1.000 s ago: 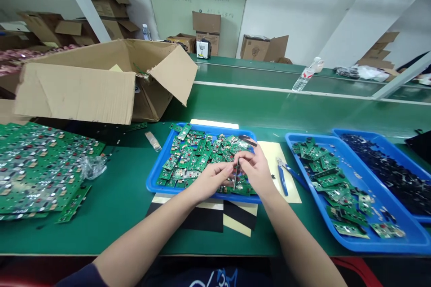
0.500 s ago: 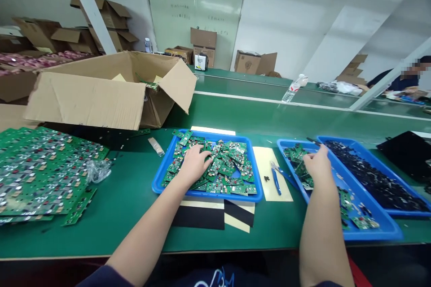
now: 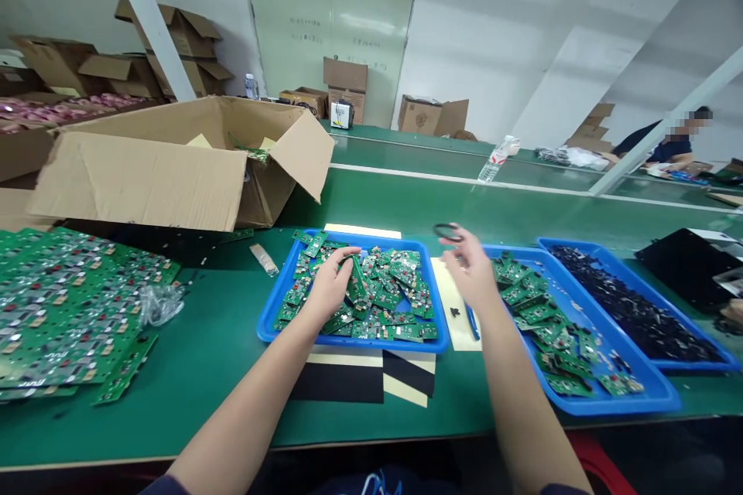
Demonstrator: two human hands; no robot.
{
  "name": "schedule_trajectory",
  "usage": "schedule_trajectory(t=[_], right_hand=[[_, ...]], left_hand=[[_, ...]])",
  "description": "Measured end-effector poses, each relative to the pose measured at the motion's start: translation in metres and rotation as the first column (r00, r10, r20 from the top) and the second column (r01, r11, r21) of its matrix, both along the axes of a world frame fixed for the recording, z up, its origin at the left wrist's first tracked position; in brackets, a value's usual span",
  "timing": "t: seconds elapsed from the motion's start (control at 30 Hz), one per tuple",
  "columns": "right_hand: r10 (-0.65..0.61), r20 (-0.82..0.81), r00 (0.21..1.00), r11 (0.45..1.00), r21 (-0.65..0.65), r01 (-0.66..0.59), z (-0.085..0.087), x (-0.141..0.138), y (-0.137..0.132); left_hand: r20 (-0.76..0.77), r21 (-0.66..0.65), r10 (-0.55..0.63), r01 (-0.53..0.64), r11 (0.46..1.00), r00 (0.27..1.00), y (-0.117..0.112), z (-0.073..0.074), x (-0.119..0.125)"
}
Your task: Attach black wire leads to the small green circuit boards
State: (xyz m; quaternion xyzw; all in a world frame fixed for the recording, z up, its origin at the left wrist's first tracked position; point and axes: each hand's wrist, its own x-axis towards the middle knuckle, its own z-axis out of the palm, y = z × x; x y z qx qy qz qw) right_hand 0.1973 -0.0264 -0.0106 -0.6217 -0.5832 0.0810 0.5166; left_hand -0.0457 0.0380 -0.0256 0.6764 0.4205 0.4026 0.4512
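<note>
My left hand (image 3: 330, 286) is over the middle blue tray (image 3: 354, 345). Its thumb and fingers are closed on a small green circuit board (image 3: 356, 280), tilted above the heap of loose boards (image 3: 400, 271). Between that tray and the right one hovers my right hand (image 3: 467, 263), with a slim black object (image 3: 446, 231) held in its fingers; motion blur hides its exact kind. Beneath this hand, a cream sheet (image 3: 453, 302) carries blue-handled cutters (image 3: 473, 321), partly covered by my wrist, and a small black piece (image 3: 455, 312).
Right of me, a blue tray (image 3: 615, 404) holds more boards; another (image 3: 717, 366) is full of small black parts. Large board panels (image 3: 75, 309) are stacked at left, before an open carton (image 3: 139, 182). A bottle (image 3: 496, 161) stands behind. Another person (image 3: 655, 143) sits at far right.
My right hand has moved left from the right tray with the black object. My left hand has lifted a circuit board from the heap. The view has shifted slightly.
</note>
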Motion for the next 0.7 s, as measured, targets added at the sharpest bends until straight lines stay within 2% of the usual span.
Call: schedule_trajectory(t=[0.07,0.17,0.33,0.5,0.63,0.7], right_hand=[[0.165,0.097,0.982,0.984,0.050,-0.170,-0.003,-0.026,0.006],[0.261,0.188,0.947,0.955,0.093,-0.281,-0.015,-0.046,0.010],[0.255,0.156,0.954,0.958,0.091,-0.271,-0.034,-0.051,0.008],[0.275,0.137,0.952,0.953,0.088,-0.289,-0.038,-0.056,0.004],[0.298,0.168,0.940,0.942,0.109,-0.319,-0.038,-0.060,0.002],[0.313,0.162,0.936,0.936,0.117,-0.333,-0.038,-0.060,0.000]], left_hand=[[0.068,-0.060,-0.005,0.010,0.998,0.998,-0.002,0.000,0.002],[0.146,-0.151,-0.012,0.034,0.988,0.989,-0.006,0.000,0.006],[0.243,-0.349,-0.017,0.104,0.931,0.970,-0.014,-0.004,0.013],[0.318,-0.528,0.000,0.177,0.831,0.948,-0.020,-0.002,0.017],[0.476,-0.672,0.160,0.241,0.700,0.865,-0.019,0.003,0.018],[0.502,-0.684,0.210,0.236,0.690,0.839,-0.018,0.004,0.018]])
